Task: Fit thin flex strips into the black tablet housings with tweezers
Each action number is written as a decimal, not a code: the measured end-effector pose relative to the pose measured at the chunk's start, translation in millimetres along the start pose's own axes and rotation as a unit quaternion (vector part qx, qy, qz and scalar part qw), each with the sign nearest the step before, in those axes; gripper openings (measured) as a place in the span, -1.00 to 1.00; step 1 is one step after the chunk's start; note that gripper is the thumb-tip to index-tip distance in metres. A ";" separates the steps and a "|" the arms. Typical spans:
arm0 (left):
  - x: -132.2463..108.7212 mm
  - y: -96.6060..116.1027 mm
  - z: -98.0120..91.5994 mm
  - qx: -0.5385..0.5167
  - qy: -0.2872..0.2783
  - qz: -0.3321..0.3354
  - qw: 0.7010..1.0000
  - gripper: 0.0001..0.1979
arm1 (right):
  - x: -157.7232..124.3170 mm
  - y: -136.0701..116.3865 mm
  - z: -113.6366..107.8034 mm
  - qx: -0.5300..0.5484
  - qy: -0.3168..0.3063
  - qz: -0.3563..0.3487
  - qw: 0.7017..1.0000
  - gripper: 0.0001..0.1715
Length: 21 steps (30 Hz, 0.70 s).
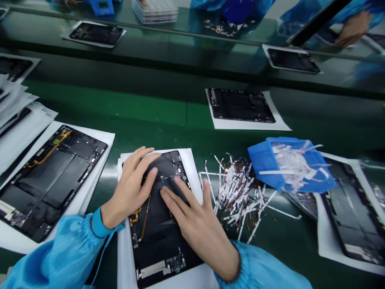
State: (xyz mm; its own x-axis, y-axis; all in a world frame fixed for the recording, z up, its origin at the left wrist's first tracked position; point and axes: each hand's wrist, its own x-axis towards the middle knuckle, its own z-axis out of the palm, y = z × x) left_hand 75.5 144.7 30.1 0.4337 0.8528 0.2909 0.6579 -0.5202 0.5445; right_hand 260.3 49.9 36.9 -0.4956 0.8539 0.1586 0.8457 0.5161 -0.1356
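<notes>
A dark tablet housing (164, 224) lies on white paper (124, 257) in front of me, its inner side up. Across its top left edge rests my left hand (134, 182), fingers stretched out, with the thumb over the housing. My right hand (195, 216) lies over the middle and right side, fingers spread and the tips touching the surface. Nothing shows in either hand, though the spot under the right palm is hidden. Near the left hand runs a thin brown strip (146, 218) along the housing, beside an orange flex cable (134, 217). A blue wrist band (100, 222) circles my left wrist.
Peeled strips (237, 192) are heaped right of the housing, beside a blue bin (264, 160) holding more. Other housings lie at left (60, 180), right (351, 208) and farther back (240, 105). A co-worker's hand (355, 30) shows at top right.
</notes>
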 end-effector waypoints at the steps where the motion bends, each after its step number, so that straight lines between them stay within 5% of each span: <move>1: 1.7 -2.2 -1.5 -0.004 0.015 -0.013 1.000 -0.69 | 5.5 1.4 1.6 0.010 0.002 0.003 1.000 -0.40; 7: 9.3 -26.6 -3.7 0.026 0.032 -0.080 0.996 -0.71 | 13.7 10.9 7.7 0.139 0.052 0.036 0.988 -0.29; 12: 13.4 -36.0 -5.3 0.002 0.020 -0.063 0.998 -0.81 | 9.0 34.2 10.7 0.149 0.271 0.148 0.939 -0.53; 16: 16.0 -24.0 -19.9 0.018 0.035 -0.039 0.998 -0.82 | 8.9 45.7 21.7 0.161 0.312 0.154 0.924 -0.63; 21: 16.2 10.4 -62.3 0.075 0.030 -0.034 0.996 -0.83 | 10.6 43.1 20.2 0.227 0.350 0.174 0.892 -0.69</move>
State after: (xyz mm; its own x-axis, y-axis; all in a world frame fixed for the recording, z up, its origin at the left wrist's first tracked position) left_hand 51.0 155.9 89.5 0.3496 0.8854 0.3063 0.7718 -0.4575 0.4417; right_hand 287.6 82.5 13.0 0.1600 0.7989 0.5798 0.6786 0.3376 -0.6523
